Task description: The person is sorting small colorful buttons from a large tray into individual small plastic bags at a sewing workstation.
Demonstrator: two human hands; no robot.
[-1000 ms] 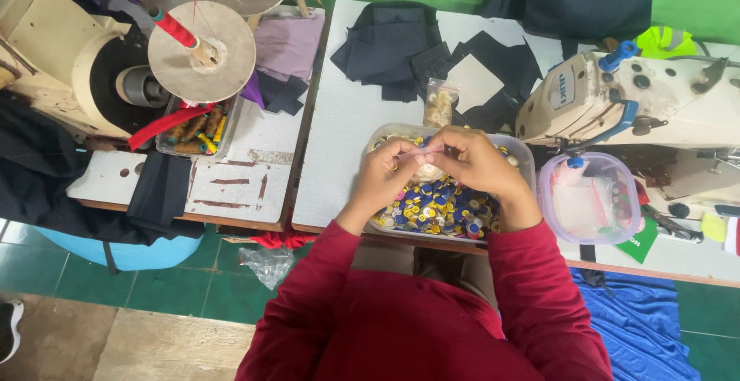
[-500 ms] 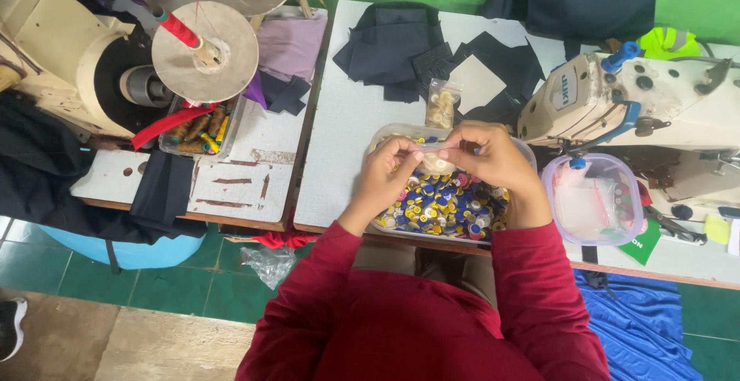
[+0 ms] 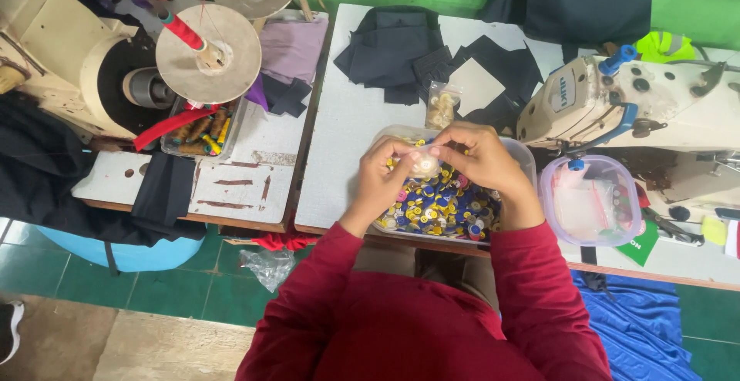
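White table (image 3: 347, 142) carries a clear tub (image 3: 524, 157) of coloured buttons (image 3: 439, 203), kept close for picking. Over it, left hand (image 3: 385, 173) and right hand (image 3: 478, 157) both pinch a small clear bag (image 3: 423, 165), fingers closed on it, holding it steady between them.

Head camera, steeply downward, close

Under the hands (image 3: 432, 169) sits a clear glossy plastic tub (image 3: 524, 161) of shiny plastic buttons (image 3: 439, 203). Between their fingers is a small transparent plastic bag (image 3: 422, 163). Beyond them, matt dark cloth pieces (image 3: 393, 49) lie on the smooth pale counter (image 3: 339, 142).
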